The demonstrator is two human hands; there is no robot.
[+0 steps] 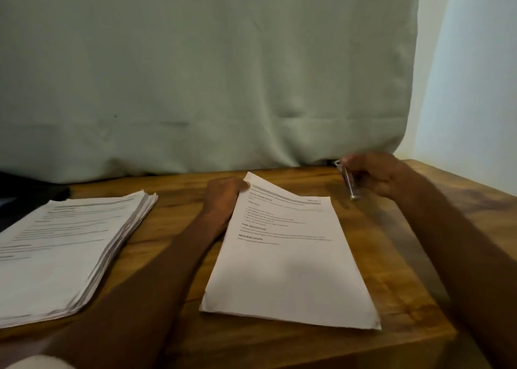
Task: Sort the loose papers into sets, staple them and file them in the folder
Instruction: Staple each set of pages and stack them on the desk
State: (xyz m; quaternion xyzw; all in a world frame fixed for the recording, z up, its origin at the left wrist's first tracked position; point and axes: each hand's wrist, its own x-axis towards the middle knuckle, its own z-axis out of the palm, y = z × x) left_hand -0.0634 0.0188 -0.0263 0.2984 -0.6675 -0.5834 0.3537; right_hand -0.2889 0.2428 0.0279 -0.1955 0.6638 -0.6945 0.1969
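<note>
A thin set of printed papers [288,256] lies in the middle of the wooden table [391,256]. My left hand [223,195] pinches its far left corner and lifts that corner slightly. My right hand [372,175] is at the back right of the table and grips a small metal stapler [349,184], which is blurred. A thick stack of loose printed papers [64,251] sits at the left of the table. No folder can be made out with certainty.
A pale green cloth [209,74] hangs behind the table down to its back edge. A dark object [30,192] lies at the far left behind the thick stack. The table's right edge meets a white wall [470,88].
</note>
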